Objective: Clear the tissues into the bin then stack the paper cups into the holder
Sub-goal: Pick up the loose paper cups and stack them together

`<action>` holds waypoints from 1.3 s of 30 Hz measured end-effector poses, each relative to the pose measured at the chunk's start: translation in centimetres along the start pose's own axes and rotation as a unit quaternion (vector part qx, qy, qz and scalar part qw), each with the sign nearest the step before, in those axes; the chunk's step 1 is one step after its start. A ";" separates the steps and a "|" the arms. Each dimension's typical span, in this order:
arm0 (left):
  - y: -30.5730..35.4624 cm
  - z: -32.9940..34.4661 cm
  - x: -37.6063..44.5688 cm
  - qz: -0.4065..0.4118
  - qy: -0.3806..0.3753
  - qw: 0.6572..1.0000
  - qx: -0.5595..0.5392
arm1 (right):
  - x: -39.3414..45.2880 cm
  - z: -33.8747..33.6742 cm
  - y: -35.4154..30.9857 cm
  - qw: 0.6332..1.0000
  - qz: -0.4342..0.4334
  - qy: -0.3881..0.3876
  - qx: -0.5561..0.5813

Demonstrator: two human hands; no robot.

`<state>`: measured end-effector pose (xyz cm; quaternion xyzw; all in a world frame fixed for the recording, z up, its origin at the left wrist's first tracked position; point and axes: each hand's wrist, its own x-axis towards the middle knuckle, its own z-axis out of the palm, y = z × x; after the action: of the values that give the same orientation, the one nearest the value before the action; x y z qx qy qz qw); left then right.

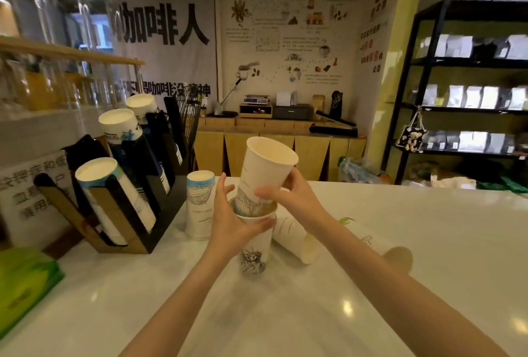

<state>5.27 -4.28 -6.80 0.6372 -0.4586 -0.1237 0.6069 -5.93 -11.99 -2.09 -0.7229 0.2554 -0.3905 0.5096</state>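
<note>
Paper cups (258,182) nested, each hand's grip around one, above glossy white café counter (428,242).

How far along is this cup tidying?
No loose tissues show on the counter. The right hand is nesting an upper cup into the cup held by the left hand. Two lying cups and an upside-down stack remain outside the holder.

left hand (231,222) gripping lower cup (254,251), right hand (288,194) nesting upper cup (265,168)
</note>
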 end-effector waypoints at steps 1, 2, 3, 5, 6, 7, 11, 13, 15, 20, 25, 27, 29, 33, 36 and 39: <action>0.0 -0.1 0.0 -0.003 0.002 1.000 0.006 | -0.1 0.0 0.6 1.000 0.010 -0.011 -0.021; 0.0 -0.1 0.0 -0.002 0.003 1.000 0.016 | -0.1 -0.1 1.0 0.999 0.018 -0.028 -0.042; 0.0 -0.1 0.0 -0.001 0.000 1.000 0.024 | -0.3 -0.1 1.4 0.997 0.024 -0.049 -0.056; -0.1 0.0 -0.2 0.003 -0.010 1.000 0.028 | -0.5 -0.2 2.0 0.993 0.032 -0.088 -0.068; -0.2 0.0 -0.4 0.003 -0.015 1.000 0.026 | -0.6 -0.2 2.3 0.992 0.035 -0.099 -0.068; -0.3 0.1 -0.5 0.002 -0.017 1.000 0.024 | -0.7 -0.2 2.5 0.991 0.038 -0.104 -0.069; -0.6 0.5 -1.0 -0.020 -0.004 1.000 0.024 | -0.9 -0.6 3.1 0.987 0.044 -0.111 -0.109; -0.5 0.4 -1.3 -0.030 0.005 0.999 0.026 | -1.0 -1.2 3.3 0.984 0.038 -0.112 -0.133; -0.1 0.2 -1.7 -0.013 0.023 0.996 0.081 | -1.3 -2.4 3.1 0.982 0.026 -0.103 -0.158; 2.9 0.5 -3.4 0.319 0.013 0.889 0.327 | -2.8 -7.3 1.8 0.967 -0.003 -0.044 -0.249; 4.7 4.3 -3.8 0.398 -0.147 0.809 0.407 | -5.0 -11.7 2.1 0.936 0.014 0.023 -0.351; 4.0 6.1 -3.1 0.332 -0.209 0.814 0.427 | -6.1 -13.0 2.7 0.923 0.034 0.042 -0.381; 3.2 7.6 -1.8 0.281 -0.254 0.796 0.472 | -7.2 -14.1 3.4 0.917 0.064 0.057 -0.390; 1.6 10.0 0.3 0.247 -0.282 0.770 0.516 | -9.4 -14.7 5.0 0.918 0.106 0.109 -0.367; 0.4 11.5 1.3 0.227 -0.287 0.781 0.506 | -10.7 -14.3 6.3 0.916 0.106 0.141 -0.360; -0.5 12.3 1.4 0.232 -0.270 0.796 0.489 | -11.4 -13.9 7.3 0.910 0.099 0.160 -0.371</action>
<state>-2.55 -13.50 -9.61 0.6642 -0.7376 0.0946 0.0761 -23.64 -13.24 -9.94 -0.7589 0.5297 -0.3257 0.1933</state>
